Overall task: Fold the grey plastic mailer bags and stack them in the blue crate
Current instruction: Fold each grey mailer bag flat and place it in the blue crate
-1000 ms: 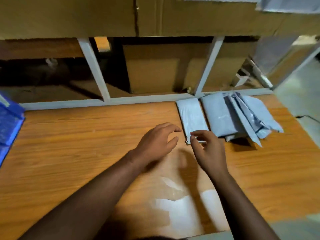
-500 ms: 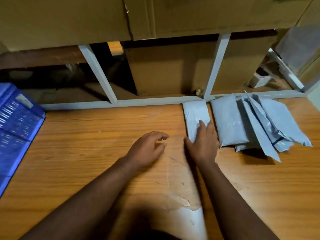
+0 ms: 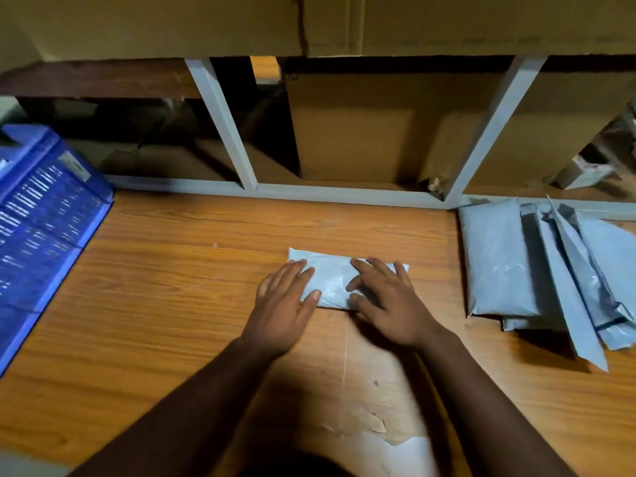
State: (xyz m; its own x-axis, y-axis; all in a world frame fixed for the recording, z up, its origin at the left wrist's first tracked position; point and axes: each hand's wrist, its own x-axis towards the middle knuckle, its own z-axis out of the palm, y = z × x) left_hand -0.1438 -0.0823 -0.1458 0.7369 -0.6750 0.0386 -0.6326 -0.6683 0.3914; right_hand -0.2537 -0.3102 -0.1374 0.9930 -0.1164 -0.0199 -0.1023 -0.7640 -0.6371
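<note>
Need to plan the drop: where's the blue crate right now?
In the head view the crate sits at the table's left edge, well left of both hands and of the mailer they press.

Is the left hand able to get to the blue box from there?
Probably yes. The left hand rests flat on the folded mailer, and only bare wooden table lies between it and the blue crate at the left edge.

Across the lower frame I see a wooden tabletop (image 3: 172,304), its veneer chipped (image 3: 375,425) at bottom centre. Behind it, a grey metal frame (image 3: 227,125) fronts cardboard boxes (image 3: 351,132) filling the top.
</note>
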